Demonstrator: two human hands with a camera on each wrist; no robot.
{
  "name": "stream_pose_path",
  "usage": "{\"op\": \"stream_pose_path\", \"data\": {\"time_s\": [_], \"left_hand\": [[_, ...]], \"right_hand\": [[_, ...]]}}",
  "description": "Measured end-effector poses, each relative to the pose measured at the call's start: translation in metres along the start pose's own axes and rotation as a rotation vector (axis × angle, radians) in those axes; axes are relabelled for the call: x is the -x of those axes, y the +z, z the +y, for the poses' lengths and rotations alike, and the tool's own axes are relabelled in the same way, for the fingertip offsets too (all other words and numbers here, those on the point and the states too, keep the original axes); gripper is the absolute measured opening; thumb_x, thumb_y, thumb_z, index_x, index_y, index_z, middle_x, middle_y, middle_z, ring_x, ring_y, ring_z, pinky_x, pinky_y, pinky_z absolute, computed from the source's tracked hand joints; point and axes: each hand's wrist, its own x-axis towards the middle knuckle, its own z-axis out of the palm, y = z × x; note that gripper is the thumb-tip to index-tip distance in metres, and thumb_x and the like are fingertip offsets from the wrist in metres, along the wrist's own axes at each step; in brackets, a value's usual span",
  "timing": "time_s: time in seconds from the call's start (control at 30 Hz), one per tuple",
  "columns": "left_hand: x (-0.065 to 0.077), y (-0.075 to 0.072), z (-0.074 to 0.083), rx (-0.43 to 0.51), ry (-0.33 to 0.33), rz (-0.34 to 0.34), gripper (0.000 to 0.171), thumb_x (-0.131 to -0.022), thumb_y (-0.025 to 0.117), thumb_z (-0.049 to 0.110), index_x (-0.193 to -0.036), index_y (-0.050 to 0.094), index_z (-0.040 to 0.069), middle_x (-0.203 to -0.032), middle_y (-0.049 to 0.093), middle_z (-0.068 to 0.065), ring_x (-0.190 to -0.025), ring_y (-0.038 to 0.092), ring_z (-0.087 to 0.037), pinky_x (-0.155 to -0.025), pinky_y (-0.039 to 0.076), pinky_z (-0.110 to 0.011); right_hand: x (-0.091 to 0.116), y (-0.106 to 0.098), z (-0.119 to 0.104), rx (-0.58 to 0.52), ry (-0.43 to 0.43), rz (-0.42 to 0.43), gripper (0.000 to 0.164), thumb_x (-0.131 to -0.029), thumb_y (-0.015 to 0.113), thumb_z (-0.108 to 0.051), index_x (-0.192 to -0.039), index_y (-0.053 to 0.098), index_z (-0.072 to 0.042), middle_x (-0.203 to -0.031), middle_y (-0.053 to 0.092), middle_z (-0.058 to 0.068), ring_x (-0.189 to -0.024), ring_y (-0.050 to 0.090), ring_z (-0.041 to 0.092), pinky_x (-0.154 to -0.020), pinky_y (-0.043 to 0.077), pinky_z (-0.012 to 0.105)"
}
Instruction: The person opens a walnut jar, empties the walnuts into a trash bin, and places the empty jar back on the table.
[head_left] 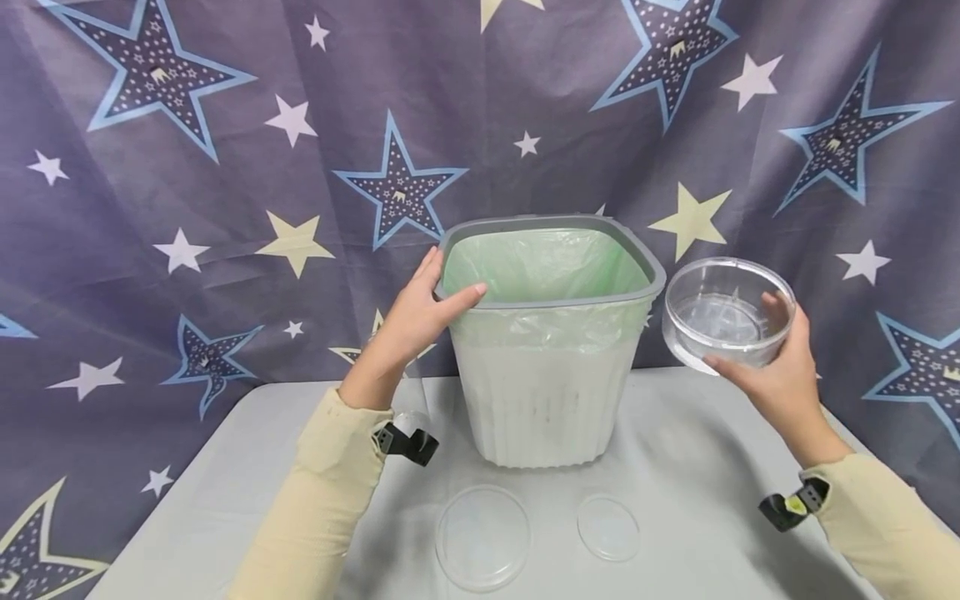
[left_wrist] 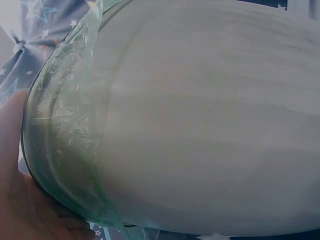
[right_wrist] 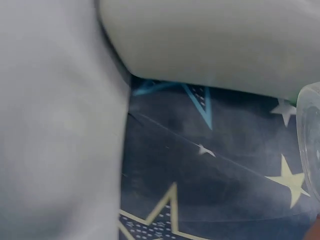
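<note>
A white ribbed trash bin (head_left: 543,400) with a grey rim stands upright near the back of the table. A green translucent trash bag (head_left: 551,258) lines it and folds over the rim. My left hand (head_left: 416,317) holds the bin's left front corner, thumb over the rim and fingers along the side; the left wrist view shows this hand (left_wrist: 22,200) against the rim. To the right of the bin, my right hand (head_left: 783,387) grips a clear round plastic container (head_left: 727,312) by its side, raised above the table. Only the container's edge (right_wrist: 309,135) shows in the right wrist view.
Two clear round lids, a larger one (head_left: 483,537) and a smaller one (head_left: 608,527), lie on the grey table (head_left: 675,567) before the bin. Something clear (head_left: 411,421) is partly hidden behind my left wrist. A star-patterned curtain (head_left: 480,108) hangs behind the table.
</note>
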Motion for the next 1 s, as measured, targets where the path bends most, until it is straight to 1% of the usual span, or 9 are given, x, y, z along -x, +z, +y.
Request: {"op": "stream_pose_path", "data": {"time_s": [0.17,0.3,0.43,0.5,0.57,0.7,0.8,0.9,1.0], "left_hand": [[0.000,0.000,0.000,0.005,0.002,0.006,0.091,-0.087,0.060,0.047,-0.151,0.012,0.005,-0.159,0.003,-0.001,-0.144,0.003,-0.015,-0.116,0.010,-0.038],[0.000,0.000,-0.001,0.013,-0.006,0.008,0.091,-0.087,0.060,0.048,-0.150,0.011,0.004,-0.159,0.003,0.000,-0.143,0.003,-0.015,-0.116,0.010,-0.037],[0.000,0.000,-0.001,0.015,-0.009,0.003,0.091,-0.087,0.060,0.048,-0.151,0.011,0.005,-0.159,0.002,0.001,-0.143,0.003,-0.015,-0.116,0.010,-0.037],[0.000,0.000,-0.001,0.015,-0.012,0.001,0.091,-0.087,0.060,0.048,-0.151,0.010,0.006,-0.159,0.002,0.001,-0.143,0.003,-0.014,-0.116,0.010,-0.037],[0.000,0.000,0.000,0.017,-0.015,-0.001,0.091,-0.087,0.060,0.048,-0.151,0.010,0.006,-0.159,0.002,0.001,-0.143,0.003,-0.014,-0.116,0.010,-0.037],[0.000,0.000,0.000,0.016,-0.007,0.008,0.090,-0.087,0.060,0.047,-0.151,0.012,0.006,-0.159,0.003,0.000,-0.144,0.003,-0.015,-0.116,0.010,-0.038],[0.000,0.000,-0.001,0.019,-0.011,0.007,0.090,-0.087,0.060,0.047,-0.151,0.011,0.006,-0.159,0.003,0.000,-0.144,0.003,-0.015,-0.116,0.010,-0.038],[0.000,0.000,-0.001,0.021,-0.016,0.005,0.091,-0.087,0.060,0.047,-0.151,0.011,0.006,-0.159,0.002,0.001,-0.144,0.003,-0.015,-0.116,0.010,-0.038],[0.000,0.000,-0.001,0.022,-0.019,0.001,0.090,-0.087,0.060,0.047,-0.151,0.011,0.007,-0.159,0.002,0.001,-0.144,0.003,-0.015,-0.116,0.010,-0.038]], "right_hand": [[0.024,-0.004,0.006,0.007,-0.007,-0.063,0.107,-0.062,0.082,0.004,-0.148,0.022,-0.016,-0.146,0.034,0.008,-0.128,0.033,0.003,-0.102,0.023,0.007],[0.040,-0.005,0.012,-0.028,-0.043,-0.118,0.106,-0.061,0.079,0.010,-0.148,0.022,-0.011,-0.143,0.037,0.008,-0.126,0.032,-0.001,-0.103,0.022,0.005],[0.053,-0.005,0.017,-0.117,-0.073,-0.165,0.105,-0.059,0.073,0.021,-0.147,0.021,-0.004,-0.137,0.041,-0.006,-0.128,0.034,-0.002,-0.106,0.023,0.010],[0.059,-0.006,0.021,-0.149,-0.088,-0.194,0.105,-0.058,0.071,0.024,-0.146,0.021,-0.003,-0.136,0.039,-0.014,-0.128,0.034,-0.003,-0.106,0.024,0.010],[0.064,-0.006,0.024,-0.182,-0.104,-0.231,0.105,-0.058,0.070,0.025,-0.146,0.020,-0.002,-0.136,0.038,-0.017,-0.127,0.034,-0.004,-0.105,0.024,0.010],[0.073,-0.007,0.032,-0.318,-0.148,-0.323,0.102,-0.057,0.067,0.026,-0.145,0.023,0.001,-0.136,0.042,-0.015,-0.125,0.037,-0.006,-0.102,0.027,0.008],[0.079,-0.008,0.040,-0.416,-0.178,-0.418,0.100,-0.057,0.065,0.027,-0.144,0.023,0.003,-0.138,0.044,-0.012,-0.127,0.038,-0.004,-0.101,0.028,0.007],[0.084,-0.011,0.048,-0.432,-0.204,-0.500,0.099,-0.058,0.065,0.026,-0.145,0.021,0.004,-0.141,0.043,-0.012,-0.129,0.036,-0.004,-0.100,0.027,0.006],[0.089,-0.014,0.057,-0.476,-0.210,-0.567,0.097,-0.061,0.064,0.025,-0.144,0.019,0.007,-0.142,0.043,-0.010,-0.130,0.036,-0.003,-0.100,0.027,0.006]]}}
